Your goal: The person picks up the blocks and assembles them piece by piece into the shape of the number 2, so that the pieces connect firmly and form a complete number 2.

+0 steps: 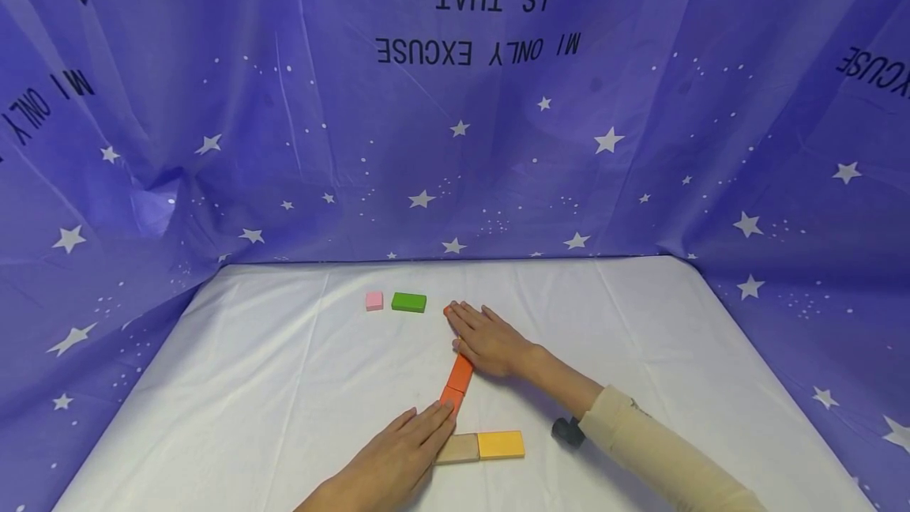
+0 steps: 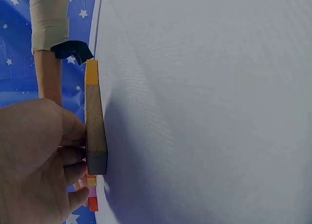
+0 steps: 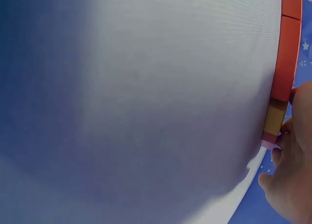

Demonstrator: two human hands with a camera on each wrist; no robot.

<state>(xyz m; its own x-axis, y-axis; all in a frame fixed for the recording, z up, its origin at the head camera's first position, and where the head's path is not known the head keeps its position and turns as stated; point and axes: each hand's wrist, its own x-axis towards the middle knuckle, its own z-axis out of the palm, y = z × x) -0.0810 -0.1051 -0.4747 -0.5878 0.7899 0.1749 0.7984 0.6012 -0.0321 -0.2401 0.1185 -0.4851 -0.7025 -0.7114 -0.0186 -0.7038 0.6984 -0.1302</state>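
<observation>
A slanted row of orange-red blocks point(image 1: 460, 374) runs between the two hands on the white cloth. At its near end, my left hand point(image 1: 398, 453) lays its extended fingers on the lowest orange-red block and partly covers a plain wooden block point(image 1: 458, 449). A yellow block point(image 1: 501, 445) abuts that wooden block on the right. My right hand point(image 1: 494, 344) lies over the row's far end, fingers extended. In the right wrist view its fingers are beside a yellow-brown block point(image 3: 276, 117), which touches an orange-red block point(image 3: 286, 60); a pinkish block point(image 3: 269, 140) is at the end.
Farther back lie a green block point(image 1: 408, 303) and a small pink block point(image 1: 374, 302), slightly apart. A dark device point(image 1: 567, 431) is at the right wrist, near the sleeve. Purple star-patterned cloth point(image 1: 455, 164) rises behind the white-covered table point(image 1: 284, 385).
</observation>
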